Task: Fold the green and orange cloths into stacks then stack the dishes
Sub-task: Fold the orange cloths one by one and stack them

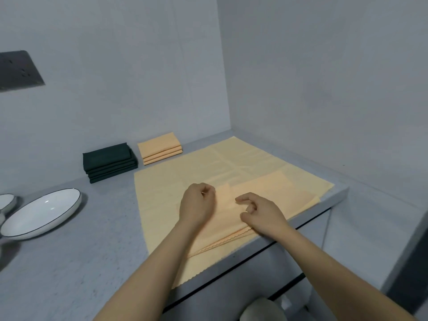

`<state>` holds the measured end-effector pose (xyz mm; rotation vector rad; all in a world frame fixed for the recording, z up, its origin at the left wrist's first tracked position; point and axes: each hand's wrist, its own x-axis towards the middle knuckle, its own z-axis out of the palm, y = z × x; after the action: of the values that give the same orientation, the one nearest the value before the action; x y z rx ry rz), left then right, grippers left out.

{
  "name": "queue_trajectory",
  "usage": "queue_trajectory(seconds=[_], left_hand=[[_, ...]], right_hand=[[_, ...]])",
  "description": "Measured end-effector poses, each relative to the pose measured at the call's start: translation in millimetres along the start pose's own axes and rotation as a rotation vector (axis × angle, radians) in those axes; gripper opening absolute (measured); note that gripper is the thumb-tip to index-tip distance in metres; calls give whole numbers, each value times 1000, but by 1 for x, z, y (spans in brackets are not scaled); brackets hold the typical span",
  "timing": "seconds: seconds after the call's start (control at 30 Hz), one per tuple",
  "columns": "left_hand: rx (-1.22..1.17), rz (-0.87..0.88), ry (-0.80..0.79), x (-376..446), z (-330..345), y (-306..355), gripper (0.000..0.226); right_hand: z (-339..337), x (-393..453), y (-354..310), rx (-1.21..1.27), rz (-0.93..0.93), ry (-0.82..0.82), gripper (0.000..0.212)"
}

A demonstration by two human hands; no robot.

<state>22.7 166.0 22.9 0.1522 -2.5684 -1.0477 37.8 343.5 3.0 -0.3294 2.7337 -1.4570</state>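
Orange cloths (254,191), a loose pile of them lying unfolded, sit on the near right part of the grey counter (81,262), and both hands are right on top of that pile. Left hand (196,205) has its fingers curled in tight, and it looks like they're bunched on a bit of the top cloth, though honestly the fabric between the fingertips is hard to make out. Right hand (261,212) is just beside it, pointer finger stretched toward the left hand, thumb tucked below it, other fingers curled; whether it's actually pinching cloth or just resting on it, I can't tell. Both bare forearms come in from the bottom edge. Under the pile there's a bigger orange sheet spread flat, reaching to the back corner and hanging a little over the front edge, where you can see the wavy hems of several layers. Further back by the wall there's a neat folded orange stack (159,148), and touching or nearly touching its left side, a folded dark green stack (108,162). Way over on the left sits a white bowl with a dark rim (41,213), tilted up on another small dish (7,201) at the frame edge. Dark socket plate (19,70) is up on the left wall.
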Motion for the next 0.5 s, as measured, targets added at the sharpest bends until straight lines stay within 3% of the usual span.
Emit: queue_trajectory(seconds=[0.1,0.17,0.23,0.37,0.5], left_hand=[[362,163,-222,-1,-2,-17,37],[504,164,-395,-3,0,-25,50],[596,168,-468,-4,4,-28,53],[643,158,-497,-4,7,-30,53],[515,227,-312,4,6,-28,41]], right_hand=[[2,-1,2,-97,-59,9,30],[6,-2,1,-180,-89,21,28],[10,-4,1,-252,-102,32,29],[18,-8,2,-325,-137,55,32],[21,-10,4,-358,-150,64,34]])
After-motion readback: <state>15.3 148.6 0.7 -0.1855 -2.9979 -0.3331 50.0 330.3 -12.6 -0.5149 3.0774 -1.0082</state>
